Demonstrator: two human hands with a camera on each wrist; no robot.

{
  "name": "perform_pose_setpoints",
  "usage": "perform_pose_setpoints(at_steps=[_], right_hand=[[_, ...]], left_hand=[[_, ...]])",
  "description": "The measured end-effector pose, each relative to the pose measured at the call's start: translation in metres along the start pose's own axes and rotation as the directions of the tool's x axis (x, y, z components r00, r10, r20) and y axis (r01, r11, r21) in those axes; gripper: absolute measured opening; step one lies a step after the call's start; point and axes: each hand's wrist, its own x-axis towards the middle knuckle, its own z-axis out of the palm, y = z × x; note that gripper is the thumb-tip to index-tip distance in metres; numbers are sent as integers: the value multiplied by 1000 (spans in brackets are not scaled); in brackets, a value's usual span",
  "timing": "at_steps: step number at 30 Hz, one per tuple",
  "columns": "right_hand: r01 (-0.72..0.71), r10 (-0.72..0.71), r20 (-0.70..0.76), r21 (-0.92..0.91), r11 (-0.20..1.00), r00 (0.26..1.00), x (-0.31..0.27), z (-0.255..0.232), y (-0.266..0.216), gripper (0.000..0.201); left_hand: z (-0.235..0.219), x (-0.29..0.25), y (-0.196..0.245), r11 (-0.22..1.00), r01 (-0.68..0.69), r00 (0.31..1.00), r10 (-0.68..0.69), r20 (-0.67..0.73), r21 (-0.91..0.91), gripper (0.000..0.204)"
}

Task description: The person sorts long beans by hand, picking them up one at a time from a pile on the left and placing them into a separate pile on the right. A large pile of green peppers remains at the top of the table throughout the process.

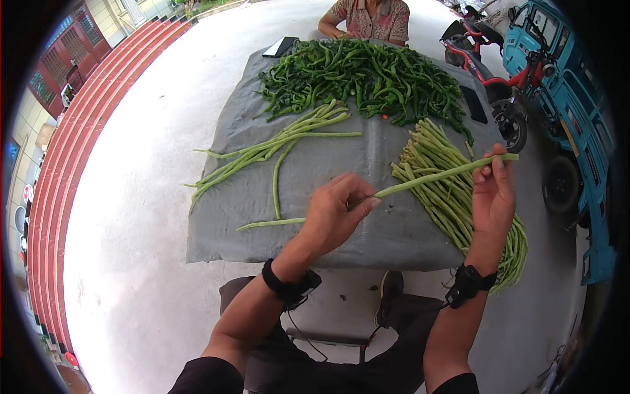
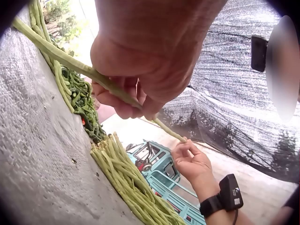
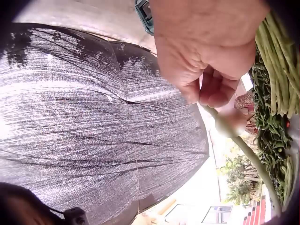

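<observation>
One long green bean [image 1: 433,177] stretches between both hands above the table. My left hand [image 1: 336,211] grips it around its middle, and its thin tail sticks out to the left past the palm. Near its other end, my right hand [image 1: 493,197] pinches the bean between thumb and fingertips, with a short tip poking out. Below the right hand lies a thick bundle of long beans [image 1: 441,190], its far ends hanging over the table's near right edge. A smaller loose pile of long beans [image 1: 275,141] rests on the left side of the table.
A big heap of green peppers [image 1: 367,75] covers the far side of the grey-covered table [image 1: 223,230]. Phones [image 1: 472,105] lie near the heap. Across the table sits another person [image 1: 371,20]. A blue three-wheeler [image 1: 571,85] and a red scooter [image 1: 479,56] stand to the right.
</observation>
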Motion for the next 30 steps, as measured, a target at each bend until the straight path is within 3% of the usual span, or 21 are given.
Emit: perform_pose_setpoints(at_steps=[8, 11, 14, 17, 20, 23, 26, 30], right_hand=[[8, -16, -83, -96, 995, 996, 1, -6, 0, 24], [-5, -1, -61, -106, 994, 998, -1, 1, -1, 21], [-41, 41, -1, -186, 982, 999, -5, 8, 5, 21], [-72, 71, -13, -247, 966, 997, -9, 21, 7, 20], [-74, 82, 23, -236, 969, 996, -10, 23, 5, 20], [-61, 71, 36, -233, 971, 997, -10, 18, 4, 21], [-64, 70, 19, -233, 971, 997, -10, 17, 3, 21], [-80, 86, 18, -233, 969, 996, -11, 21, 2, 21]], left_hand=[[-2, 1, -6, 992, -92, 995, 87, 54, 84, 11], [-8, 2, -10, 990, -75, 985, 55, 166, 117, 14], [-15, 9, -25, 991, -8, 998, 0, 59, 136, 16], [-36, 22, -33, 863, -92, 986, 150, -76, 497, 23], [-52, 33, -56, 769, 21, 972, 133, -192, 639, 33], [-64, 38, -84, 650, 52, 950, 201, -238, 758, 41], [-64, 39, -88, 645, 101, 961, 133, -241, 757, 52], [-58, 38, -90, 607, 121, 968, 103, -229, 785, 50]])
